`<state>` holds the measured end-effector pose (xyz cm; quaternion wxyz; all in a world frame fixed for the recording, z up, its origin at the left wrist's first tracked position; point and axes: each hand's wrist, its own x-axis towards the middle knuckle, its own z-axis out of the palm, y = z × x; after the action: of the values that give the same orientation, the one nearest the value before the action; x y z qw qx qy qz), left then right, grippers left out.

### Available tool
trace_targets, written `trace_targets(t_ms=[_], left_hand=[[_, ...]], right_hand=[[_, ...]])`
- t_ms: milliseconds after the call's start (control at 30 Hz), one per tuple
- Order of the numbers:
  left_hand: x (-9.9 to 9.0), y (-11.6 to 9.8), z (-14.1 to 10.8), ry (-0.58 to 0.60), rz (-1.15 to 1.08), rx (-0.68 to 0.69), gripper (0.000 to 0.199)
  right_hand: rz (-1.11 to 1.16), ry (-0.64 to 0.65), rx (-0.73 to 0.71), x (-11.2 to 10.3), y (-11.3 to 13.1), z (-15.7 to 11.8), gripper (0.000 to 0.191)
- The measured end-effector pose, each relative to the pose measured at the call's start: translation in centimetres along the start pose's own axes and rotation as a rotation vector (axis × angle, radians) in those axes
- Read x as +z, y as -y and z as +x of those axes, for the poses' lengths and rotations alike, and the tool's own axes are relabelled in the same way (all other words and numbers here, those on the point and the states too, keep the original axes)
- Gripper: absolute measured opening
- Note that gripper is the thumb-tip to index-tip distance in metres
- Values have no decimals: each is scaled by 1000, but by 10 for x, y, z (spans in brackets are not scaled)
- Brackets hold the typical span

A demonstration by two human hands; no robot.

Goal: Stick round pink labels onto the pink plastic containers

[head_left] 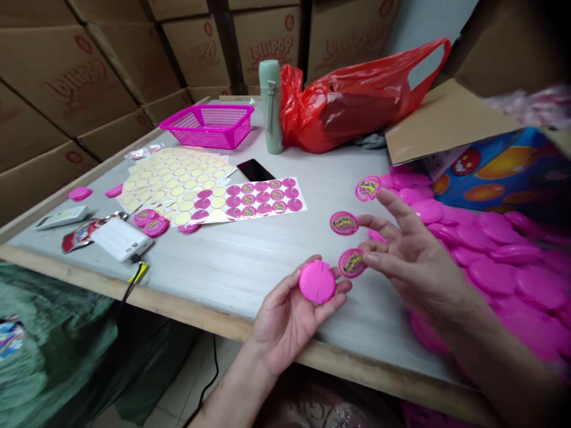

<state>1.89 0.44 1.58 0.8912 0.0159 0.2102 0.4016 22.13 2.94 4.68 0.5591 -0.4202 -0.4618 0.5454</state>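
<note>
My left hand (292, 324) is palm up near the table's front edge, fingers curled around a round pink plastic case (317, 282). The case has a small tab on top and a thin seam line across its face. To its right, my right hand (408, 252) has its fingers spread, with a round pink sticker on each of three fingertips. The lowest sticker (352, 263) is at the thumb, close beside the case. The middle sticker (344, 223) and the top sticker (368, 188) sit on other fingers. All three carry yellow lettering.
A sticker sheet (263, 199) lies over partly used sheets (167, 172). Many pink cases (491, 255) are heaped at right, beside an open carton (450, 122). Behind are a pink basket (209, 126), green flask (270, 107), red bag (348, 107) and phone (255, 170). A power bank (121, 239) lies left.
</note>
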Motion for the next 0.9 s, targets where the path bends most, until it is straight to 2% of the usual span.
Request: trace_targets(t_ms=[100,200,400,900], left_hand=[[1,-1,1,-20,-18,64,41],[0,2,1,-26,-21,148,35],[-5,8,0,36,11,202,29],[-6,11,3,62,32,188,29]], right_hand=[[-26,112,54,6,0,-6,85],[-71,166,41,13,-1,-12,86],[-132,139,-37,21,-3,-18,91],[-110,142,47,22,-10,-15,94]])
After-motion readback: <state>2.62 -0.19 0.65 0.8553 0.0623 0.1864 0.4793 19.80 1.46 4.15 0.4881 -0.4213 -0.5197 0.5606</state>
